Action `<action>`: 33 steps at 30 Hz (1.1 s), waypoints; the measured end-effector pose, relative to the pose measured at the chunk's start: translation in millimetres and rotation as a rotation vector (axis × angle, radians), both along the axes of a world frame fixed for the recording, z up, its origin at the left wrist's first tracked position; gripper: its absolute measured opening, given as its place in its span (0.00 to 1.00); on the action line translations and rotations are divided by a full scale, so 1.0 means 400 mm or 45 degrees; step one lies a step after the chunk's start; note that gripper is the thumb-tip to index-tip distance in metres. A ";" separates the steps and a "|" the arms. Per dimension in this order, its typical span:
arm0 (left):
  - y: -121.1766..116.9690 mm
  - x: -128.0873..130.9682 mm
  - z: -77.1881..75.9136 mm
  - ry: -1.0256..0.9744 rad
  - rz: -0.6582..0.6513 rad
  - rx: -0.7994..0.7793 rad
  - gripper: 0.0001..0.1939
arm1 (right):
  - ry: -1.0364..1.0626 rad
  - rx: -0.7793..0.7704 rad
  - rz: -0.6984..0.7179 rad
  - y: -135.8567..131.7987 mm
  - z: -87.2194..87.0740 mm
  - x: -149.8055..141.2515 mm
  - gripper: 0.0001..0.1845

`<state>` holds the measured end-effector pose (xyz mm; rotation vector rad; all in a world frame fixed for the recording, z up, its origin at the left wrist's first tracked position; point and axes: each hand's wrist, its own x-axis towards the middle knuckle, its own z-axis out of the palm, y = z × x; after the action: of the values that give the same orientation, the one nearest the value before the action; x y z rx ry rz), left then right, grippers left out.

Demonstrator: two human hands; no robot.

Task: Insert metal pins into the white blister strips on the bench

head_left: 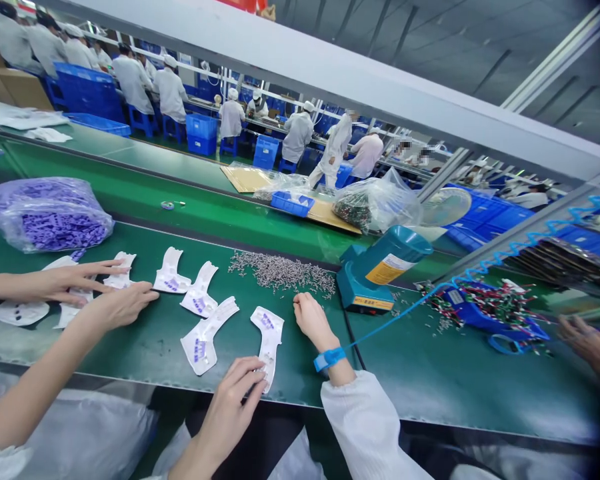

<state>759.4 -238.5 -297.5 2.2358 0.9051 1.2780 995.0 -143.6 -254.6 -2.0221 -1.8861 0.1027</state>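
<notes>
My left hand (pixel 241 395) grips the lower end of a curved white plastic part (pixel 269 337) with purple pieces on it, lying on the green work surface. At the near edge of a pile of small metal screws (pixel 285 272), my right hand (pixel 313 321) is closed, fingertips bent together; whatever they hold is hidden. A blue wrist strap (pixel 329 359) with a coiled cord circles my right wrist. Left of my part lie more white plastic parts (pixel 200 350) with purple pieces.
A co-worker's hands (pixel 111 308) handle white parts at the left. Behind them sits a bag of purple pieces (pixel 63 217). A teal machine (pixel 375 273) stands right of the screws. Further right are a blue tray of wires (pixel 473 310) and another person's hand (pixel 587 340).
</notes>
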 end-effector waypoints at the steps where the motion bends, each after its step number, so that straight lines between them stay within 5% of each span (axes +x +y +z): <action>1: 0.000 -0.001 0.003 -0.003 0.001 -0.007 0.09 | 0.001 -0.018 -0.006 0.002 0.004 -0.001 0.10; 12: 0.027 -0.001 0.030 -0.045 0.042 -0.101 0.11 | 0.315 0.080 0.030 -0.062 0.001 -0.003 0.11; 20: 0.081 0.077 0.079 -0.018 -0.015 0.005 0.16 | 0.722 0.094 0.494 -0.230 0.071 -0.077 0.04; 23: 0.080 0.089 0.088 0.067 -0.051 0.080 0.14 | 0.763 0.111 0.512 -0.270 0.082 -0.090 0.06; 28: 0.059 0.085 0.074 0.124 0.036 0.082 0.12 | 1.155 0.157 0.334 -0.277 0.030 -0.108 0.03; 33: 0.026 0.091 0.043 0.046 0.083 -0.003 0.10 | 1.519 0.126 0.226 -0.279 -0.029 -0.129 0.13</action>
<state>795.7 -228.1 -280.5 2.2511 0.9995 1.2678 943.2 -255.2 -266.2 -1.1919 -1.1980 0.9837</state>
